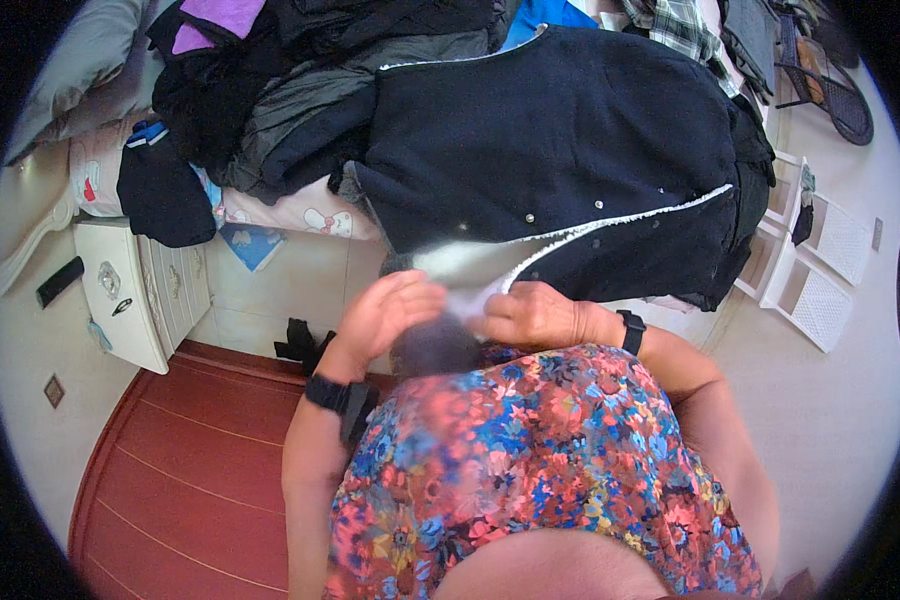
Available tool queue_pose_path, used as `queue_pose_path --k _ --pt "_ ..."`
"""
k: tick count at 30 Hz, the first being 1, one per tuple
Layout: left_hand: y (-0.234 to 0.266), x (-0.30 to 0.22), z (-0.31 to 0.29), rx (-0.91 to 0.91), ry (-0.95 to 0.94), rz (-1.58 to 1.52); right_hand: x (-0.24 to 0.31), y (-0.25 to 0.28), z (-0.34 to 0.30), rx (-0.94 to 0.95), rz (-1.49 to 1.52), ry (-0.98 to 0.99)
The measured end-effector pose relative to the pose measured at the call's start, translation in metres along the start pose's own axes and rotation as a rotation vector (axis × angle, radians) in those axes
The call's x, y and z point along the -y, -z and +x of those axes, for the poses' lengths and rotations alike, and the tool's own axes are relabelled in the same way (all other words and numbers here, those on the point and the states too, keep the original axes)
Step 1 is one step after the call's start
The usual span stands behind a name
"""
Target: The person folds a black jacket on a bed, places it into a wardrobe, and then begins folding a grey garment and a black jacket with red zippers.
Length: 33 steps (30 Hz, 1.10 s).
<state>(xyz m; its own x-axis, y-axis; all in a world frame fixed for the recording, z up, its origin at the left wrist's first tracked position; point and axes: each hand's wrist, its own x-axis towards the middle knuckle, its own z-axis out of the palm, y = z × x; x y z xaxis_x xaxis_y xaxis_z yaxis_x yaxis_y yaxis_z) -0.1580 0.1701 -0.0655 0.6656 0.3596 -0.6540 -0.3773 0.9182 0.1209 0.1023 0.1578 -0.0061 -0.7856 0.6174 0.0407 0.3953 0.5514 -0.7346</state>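
Note:
A black vest or jacket [540, 130] with white fleece lining and metal snap buttons lies spread in front of me. Its front edge stands apart, baring the pale lining [470, 265]. My right hand [535, 315] is closed on the fleece-trimmed edge near the garment's lower left corner. Beside it, my left hand [395, 305] has its fingers stretched out over that corner, palm toward the cloth; motion smears the fingertips. Between my wrists hangs a blurred dark grey flap [435, 347], whose link to the garment I cannot make out.
Dark clothes [300, 100] are heaped on the bed at left, with a purple piece [215, 25] on top. A white cabinet [145, 290] stands at left above a red floor [190, 460]. At right are a white rack [815, 265] and a dark woven chair [830, 90].

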Motion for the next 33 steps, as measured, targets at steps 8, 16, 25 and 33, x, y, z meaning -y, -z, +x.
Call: queue_pose_path --k 8,16,25,33 --pt "-0.026 0.054 0.112 -0.026 -0.358 -0.422 -0.001 0.016 -0.024 0.074 -0.087 0.213" --pt "-0.031 0.056 0.126 -0.144 -0.278 -0.426 -0.004 0.014 -0.029 -0.041 -0.116 0.057" --pt "-0.059 0.03 0.085 -0.148 -0.327 -0.12 -0.022 0.031 -0.022 -0.282 -0.235 -0.17" --pt "-0.069 0.021 0.064 -0.259 -0.35 0.373 -0.037 0.018 -0.011 -0.377 -0.106 -0.119"
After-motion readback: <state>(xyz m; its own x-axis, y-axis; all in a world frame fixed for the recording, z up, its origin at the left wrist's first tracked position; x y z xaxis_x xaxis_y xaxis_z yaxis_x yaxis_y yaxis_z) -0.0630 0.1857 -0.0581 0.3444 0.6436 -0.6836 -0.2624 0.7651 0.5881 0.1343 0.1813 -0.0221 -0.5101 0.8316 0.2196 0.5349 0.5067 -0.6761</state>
